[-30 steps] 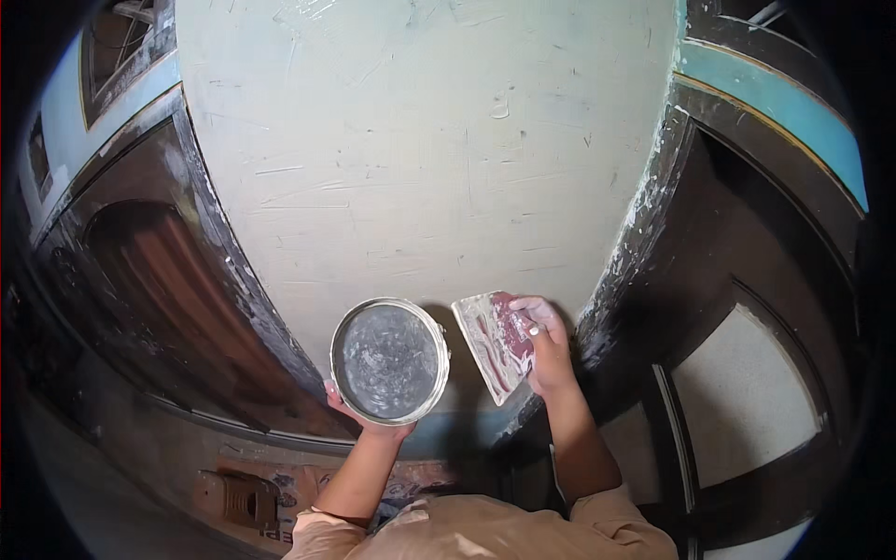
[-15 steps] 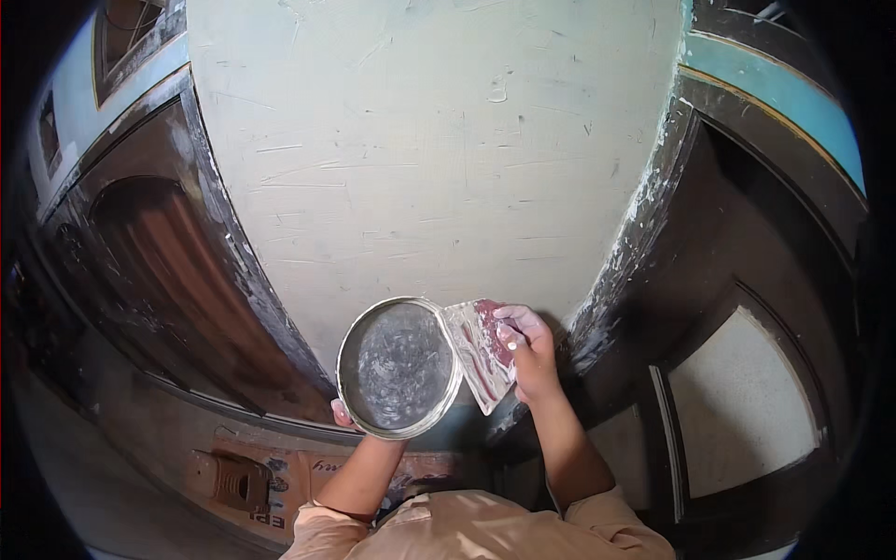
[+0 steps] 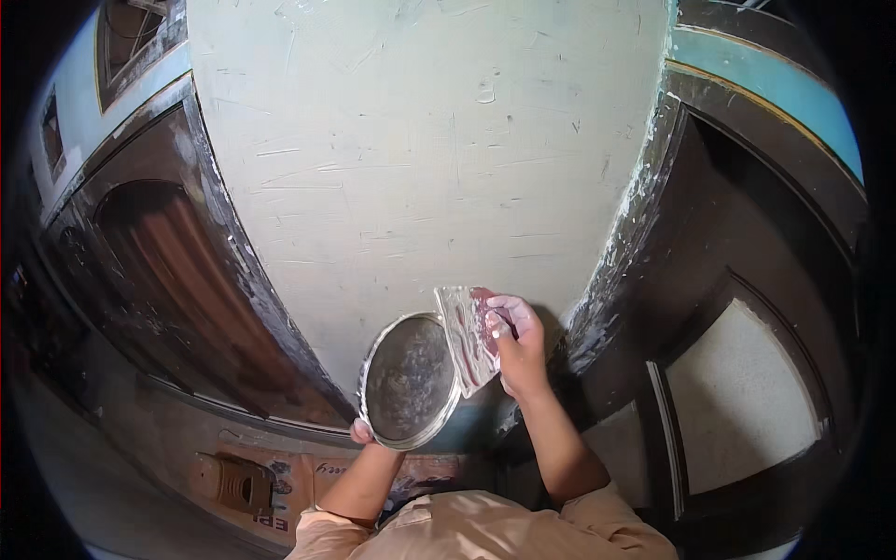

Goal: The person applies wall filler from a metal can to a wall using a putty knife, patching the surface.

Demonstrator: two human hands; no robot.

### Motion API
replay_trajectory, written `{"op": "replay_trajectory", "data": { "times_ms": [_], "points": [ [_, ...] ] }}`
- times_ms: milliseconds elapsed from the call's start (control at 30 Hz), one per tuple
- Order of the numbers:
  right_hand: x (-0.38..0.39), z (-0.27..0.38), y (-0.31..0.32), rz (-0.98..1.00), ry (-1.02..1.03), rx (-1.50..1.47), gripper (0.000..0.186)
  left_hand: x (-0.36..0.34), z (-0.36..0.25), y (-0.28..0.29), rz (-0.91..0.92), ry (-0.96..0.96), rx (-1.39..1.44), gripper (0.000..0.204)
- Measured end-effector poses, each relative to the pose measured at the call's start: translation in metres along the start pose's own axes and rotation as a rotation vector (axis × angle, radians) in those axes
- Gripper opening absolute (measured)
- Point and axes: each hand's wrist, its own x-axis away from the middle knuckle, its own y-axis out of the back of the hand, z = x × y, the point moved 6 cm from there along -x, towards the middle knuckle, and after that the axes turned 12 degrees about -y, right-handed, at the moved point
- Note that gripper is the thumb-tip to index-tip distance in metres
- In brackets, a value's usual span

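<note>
My left hand (image 3: 362, 430) grips a round, shallow metal pan (image 3: 408, 383) from underneath; only some fingertips show at its lower left rim. The pan's dark inside is smeared with whitish paste, and its rim is coated too. In my right hand (image 3: 519, 345) is a flat reddish putty spreader (image 3: 469, 339), pinched between thumb and fingers. Wet off-white putty lies in ridges over the spreader's face. Its long edge meets or overlaps the pan's right rim. Both things are held in front of a whitish plastered wall (image 3: 411, 168) with scratches and small pits.
To the left stands a dark wooden door (image 3: 159, 252) with a paint-smeared frame. Another dark door (image 3: 737, 308) with a pale panel is on the right. Low at the left, a brown plastic stool (image 3: 233, 481) stands near printed orange sheeting (image 3: 303, 471) on the floor.
The pan has tilted and shifted a little right and down. The putty spreader has moved up and left, turning more upright against the pan's rim.
</note>
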Motion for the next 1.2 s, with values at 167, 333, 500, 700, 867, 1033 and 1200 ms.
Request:
{"op": "replay_trajectory", "data": {
  "times_ms": [167, 333, 500, 700, 867, 1033, 1200],
  "points": [
    [-0.014, 0.013, -0.006, -0.116, 0.109, -0.010, 0.015, 0.024, -0.011, 0.005, 0.055, 0.030, -0.029, 0.112],
    [-0.015, 0.030, -0.016, -0.321, 0.333, 0.123, 0.011, 0.019, -0.022, 0.020, 0.092, 0.133, 0.222, 0.126],
    [-0.012, 0.042, -0.018, -0.493, 0.513, 0.140, 0.029, 0.004, -0.029, 0.025, 0.136, 0.034, 0.417, 0.122],
    [-0.004, 0.036, -0.036, -0.256, 0.373, -0.172, 0.070, -0.026, -0.045, 0.024, -0.104, 0.107, 0.287, 0.124],
    [0.003, 0.028, -0.061, -0.232, 0.382, 0.012, 0.072, -0.028, -0.039, 0.041, -0.123, 0.060, 0.206, 0.123],
    [0.002, 0.011, -0.063, -0.306, 0.404, 0.124, 0.058, -0.033, -0.033, 0.053, -0.226, 0.021, 0.373, 0.128],
    [0.001, -0.001, -0.068, -0.251, 0.287, 0.064, 0.053, -0.040, -0.040, 0.049, -0.170, 0.077, 0.340, 0.131]
  ]
}}
